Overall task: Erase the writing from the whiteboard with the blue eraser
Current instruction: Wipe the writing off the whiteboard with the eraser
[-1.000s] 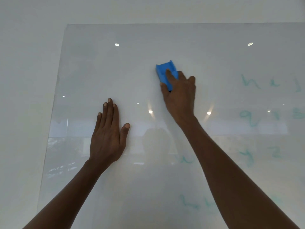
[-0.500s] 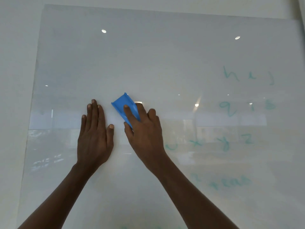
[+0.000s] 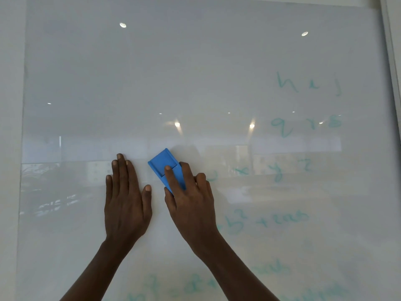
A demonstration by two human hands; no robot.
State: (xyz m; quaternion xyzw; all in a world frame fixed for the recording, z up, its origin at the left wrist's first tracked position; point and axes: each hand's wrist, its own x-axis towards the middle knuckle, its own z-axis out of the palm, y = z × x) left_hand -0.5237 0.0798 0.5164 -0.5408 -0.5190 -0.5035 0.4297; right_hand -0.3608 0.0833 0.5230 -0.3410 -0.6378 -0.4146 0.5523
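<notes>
A glossy whiteboard (image 3: pixel 152 72) fills the view. My right hand (image 3: pixel 192 205) grips the blue eraser (image 3: pixel 163 164) and holds it against the board at the middle, tilted up to the left, with the index finger lying on top. My left hand (image 3: pixel 125 198) rests flat on the board just left of the eraser, fingers straight. Faint teal writing (image 3: pixel 308 85) stays on the right side in several rows. More teal letters (image 3: pixel 267 220) sit lower right, and another line of teal writing (image 3: pixel 195 287) runs along the bottom.
The board's left edge (image 3: pixel 22 148) meets a pale wall. A white frame strip (image 3: pixel 390 51) borders the right edge. Ceiling lights reflect on the glossy surface (image 3: pixel 251 126).
My right hand has swept the eraser down and left from the upper middle to beside my left hand. The view has shifted, showing more writing at the bottom. My left hand stays flat.
</notes>
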